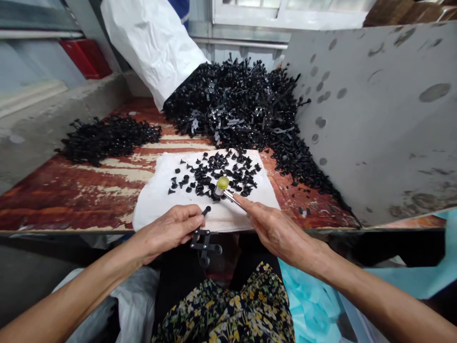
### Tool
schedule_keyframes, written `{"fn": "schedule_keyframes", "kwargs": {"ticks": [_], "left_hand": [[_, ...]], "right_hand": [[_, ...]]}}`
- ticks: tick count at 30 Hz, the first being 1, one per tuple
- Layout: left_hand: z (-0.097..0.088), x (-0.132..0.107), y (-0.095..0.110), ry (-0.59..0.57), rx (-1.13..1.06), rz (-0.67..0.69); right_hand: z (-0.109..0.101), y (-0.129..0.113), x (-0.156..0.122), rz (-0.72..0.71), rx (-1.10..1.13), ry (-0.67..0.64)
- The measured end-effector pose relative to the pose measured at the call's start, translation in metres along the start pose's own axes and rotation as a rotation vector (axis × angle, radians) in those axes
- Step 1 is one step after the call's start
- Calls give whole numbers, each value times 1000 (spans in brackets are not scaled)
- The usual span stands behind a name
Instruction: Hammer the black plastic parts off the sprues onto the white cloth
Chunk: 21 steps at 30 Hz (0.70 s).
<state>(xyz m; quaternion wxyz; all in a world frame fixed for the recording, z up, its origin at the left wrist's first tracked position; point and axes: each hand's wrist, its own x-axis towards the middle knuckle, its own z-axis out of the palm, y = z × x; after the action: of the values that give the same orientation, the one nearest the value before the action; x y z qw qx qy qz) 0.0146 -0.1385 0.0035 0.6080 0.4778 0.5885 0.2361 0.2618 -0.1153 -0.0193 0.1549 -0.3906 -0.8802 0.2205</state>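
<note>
My left hand is closed on a black plastic sprue with small parts branching off it, held at the near edge of a white cloth. My right hand grips a small hammer with a yellow-green head, which rests over the cloth. Several small black plastic pieces lie scattered on the cloth just beyond the hammer head.
A big heap of black sprues spills from a white sack at the back. A smaller black heap lies to the left on the worn red board. A grey panel stands tilted on the right.
</note>
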Motion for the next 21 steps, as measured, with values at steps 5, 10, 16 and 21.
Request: {"fn": "schedule_keyframes", "kwargs": {"ticks": [5,10,16,21], "left_hand": [[5,3,7,0,54,20],[8,13,3,38,94,81],[12,23,1,15,129,153],[15,25,8,40,164,148]], "right_hand": [[-9,-8,-21,20,3,-47],[-5,-5,-33,-10,106,116],[2,2,-40,63,216,207],[6,5,-47,116,302,238]]}}
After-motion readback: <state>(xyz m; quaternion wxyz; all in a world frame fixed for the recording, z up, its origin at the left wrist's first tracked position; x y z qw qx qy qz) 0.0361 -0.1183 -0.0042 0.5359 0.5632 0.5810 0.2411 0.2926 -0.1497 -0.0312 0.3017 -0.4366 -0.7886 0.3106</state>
